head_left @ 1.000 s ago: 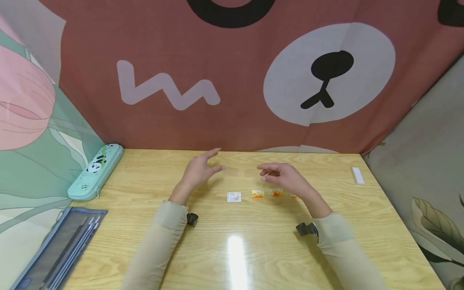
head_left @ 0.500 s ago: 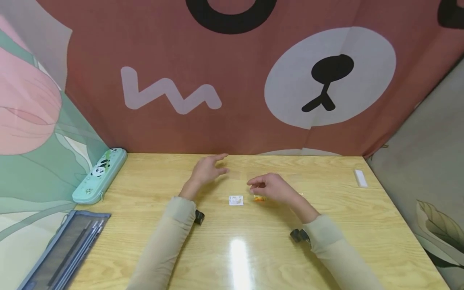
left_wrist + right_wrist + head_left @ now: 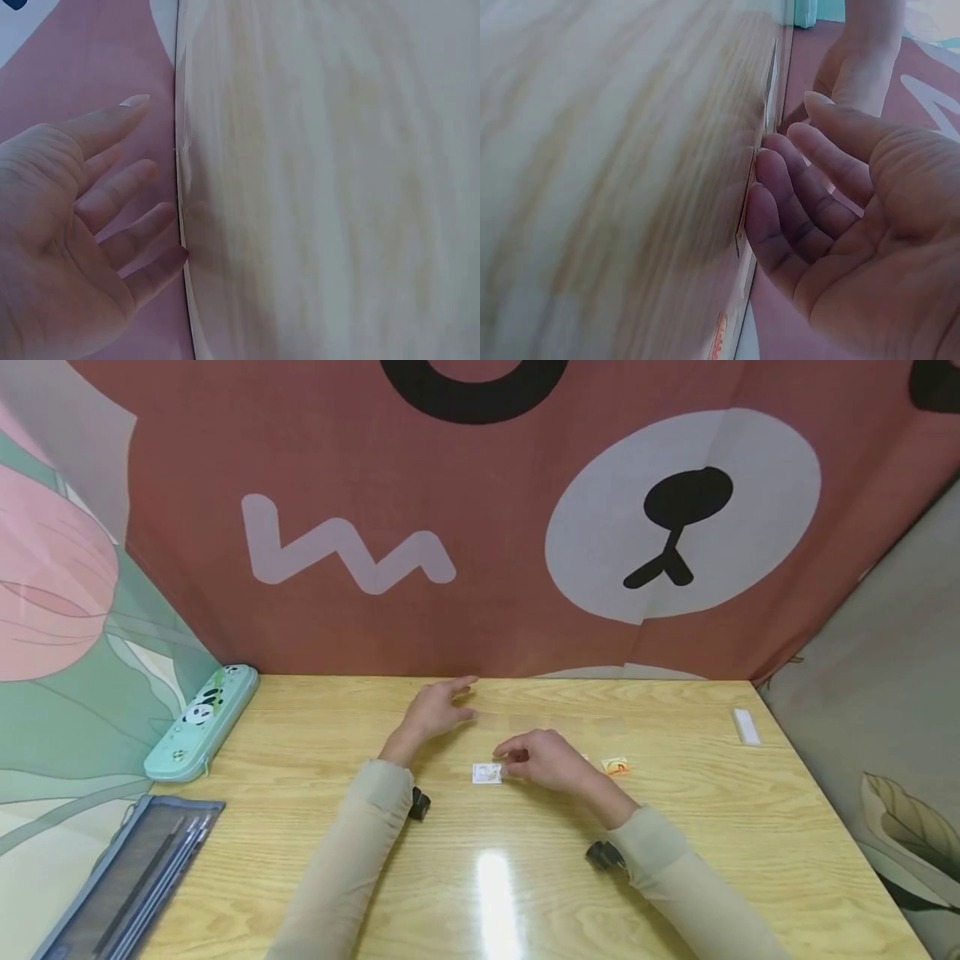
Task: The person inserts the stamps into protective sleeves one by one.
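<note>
A small white printed card, like a stamp (image 3: 487,773), lies flat on the wooden table. My right hand (image 3: 546,760) is low over the tabletop, thumb tip right at the card's right edge. In the right wrist view, its fingers (image 3: 769,217) are bent with their tips by the table surface, and the thumb stands apart from them. Right of that hand lies a small yellow-orange card (image 3: 616,766); the cards between are mostly hidden beneath it. My left hand (image 3: 437,710) hovers farther back on the left, fingers relaxed and spread, holding nothing.
Faint pale rectangles (image 3: 566,725) show on the table behind the cards. A white block (image 3: 746,727) lies at the back right. On the left are a mint panda pencil case (image 3: 201,724) and a mesh pouch (image 3: 138,868) of pencils. A brown bear-print cloth (image 3: 495,610) hangs behind.
My right hand has moved left and nearer over the row of cards to the white one, uncovering the rightmost orange card. My left hand has shifted slightly right.
</note>
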`<state>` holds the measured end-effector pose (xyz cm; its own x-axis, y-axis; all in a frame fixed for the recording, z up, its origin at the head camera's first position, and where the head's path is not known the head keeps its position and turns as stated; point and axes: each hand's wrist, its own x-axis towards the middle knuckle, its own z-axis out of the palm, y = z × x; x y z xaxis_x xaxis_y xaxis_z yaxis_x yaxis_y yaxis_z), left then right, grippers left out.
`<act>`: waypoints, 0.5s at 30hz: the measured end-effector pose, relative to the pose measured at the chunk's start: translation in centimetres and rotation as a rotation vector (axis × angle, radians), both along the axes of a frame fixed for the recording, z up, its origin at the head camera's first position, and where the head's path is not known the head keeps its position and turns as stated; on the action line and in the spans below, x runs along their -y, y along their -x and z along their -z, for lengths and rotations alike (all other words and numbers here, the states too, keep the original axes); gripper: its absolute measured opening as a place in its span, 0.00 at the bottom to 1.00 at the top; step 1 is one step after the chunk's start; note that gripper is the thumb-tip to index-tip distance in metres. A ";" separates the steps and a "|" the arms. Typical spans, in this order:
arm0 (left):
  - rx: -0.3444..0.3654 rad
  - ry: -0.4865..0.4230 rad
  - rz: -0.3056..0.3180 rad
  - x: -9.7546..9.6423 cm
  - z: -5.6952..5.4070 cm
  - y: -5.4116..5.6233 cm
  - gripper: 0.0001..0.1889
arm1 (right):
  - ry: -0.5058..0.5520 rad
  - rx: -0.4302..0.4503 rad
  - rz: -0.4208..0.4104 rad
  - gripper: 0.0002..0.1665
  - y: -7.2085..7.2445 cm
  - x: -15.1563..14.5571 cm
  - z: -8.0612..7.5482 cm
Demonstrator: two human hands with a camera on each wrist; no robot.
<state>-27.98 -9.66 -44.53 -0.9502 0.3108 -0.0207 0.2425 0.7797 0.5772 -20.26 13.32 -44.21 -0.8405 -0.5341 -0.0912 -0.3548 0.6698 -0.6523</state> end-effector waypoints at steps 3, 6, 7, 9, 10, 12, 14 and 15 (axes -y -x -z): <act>0.002 0.007 -0.012 -0.2 -0.1 0.2 0.33 | -0.034 -0.065 -0.018 0.16 0.0 0.3 0.0; 0.022 0.042 -0.044 -0.4 -0.1 0.1 0.32 | -0.088 -0.103 -0.036 0.16 -0.1 0.6 0.1; 0.028 0.058 -0.055 -0.5 -0.1 0.1 0.31 | -0.106 -0.115 -0.044 0.16 -0.1 0.7 0.2; 0.040 0.090 -0.074 -0.6 0.0 0.1 0.31 | -0.138 -0.127 -0.051 0.16 -0.3 1.0 0.3; 0.045 0.103 -0.084 -0.7 0.1 0.0 0.31 | -0.151 -0.141 -0.056 0.17 -0.3 1.0 0.3; 0.041 0.118 -0.093 -0.8 0.1 0.1 0.31 | -0.161 -0.161 -0.055 0.17 -0.3 1.2 0.3; 0.035 0.127 -0.098 -0.9 0.1 0.2 0.31 | -0.169 -0.176 -0.046 0.16 -0.4 1.3 0.3; 0.032 0.135 -0.097 -1.0 0.1 0.2 0.31 | -0.174 -0.178 -0.040 0.16 -0.4 1.4 0.2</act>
<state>-28.18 -8.65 -44.60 -0.9738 0.2099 -0.0871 0.1451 0.8694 0.4722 -19.89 11.93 -44.40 -0.8303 -0.5561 -0.0375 -0.4817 0.7499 -0.4535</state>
